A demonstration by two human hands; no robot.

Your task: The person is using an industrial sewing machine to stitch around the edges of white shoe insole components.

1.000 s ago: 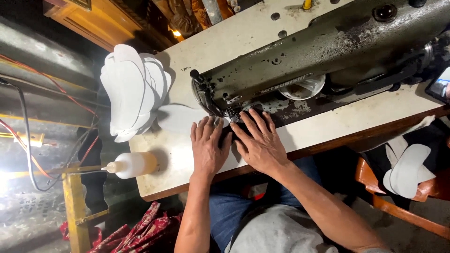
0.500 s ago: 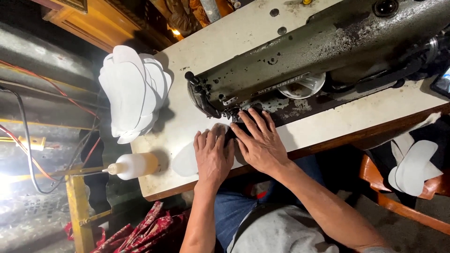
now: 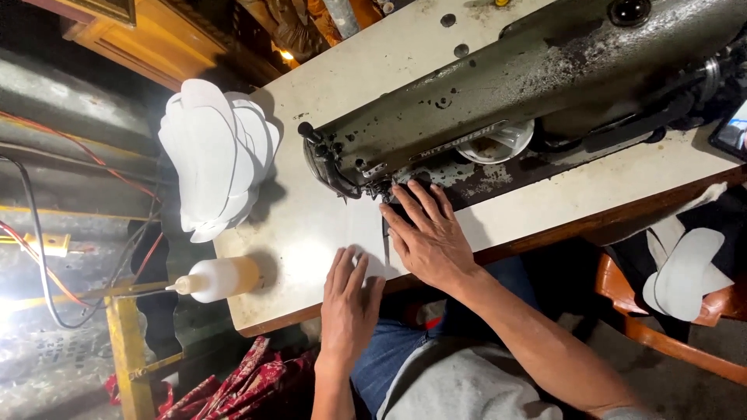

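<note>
Head view, looking down. Old grey-green metal sewing machine (image 3: pixel 545 85) sits on a cream-white worktop (image 3: pixel 350 78). Right hand (image 3: pixel 424 233) lies flat, fingers spread, palm down on a dark piece of material (image 3: pixel 412 208) right under the needle end of the machine; it presses rather than grips. Left hand (image 3: pixel 350 299) also flat and open, fingers stretched forward, resting on a white flat cut piece (image 3: pixel 366 260) near the front worktop edge, just left of and below the right hand. The white piece blends into the worktop, so its outline is hard to tell. The hands are close but not touching.

Stack of white oval-shaped cut pieces (image 3: pixel 218 155) fans out over the left end of the worktop, well apart from the hands. White plastic squeeze bottle with yellowish liquid (image 3: pixel 218 278) lies on its side at the front left corner, nozzle pointing left. More white cut pieces (image 3: pixel 689 272) sit on an orange-brown wooden chair (image 3: pixel 669 342) at right. Blue jeans and grey shirt below.
</note>
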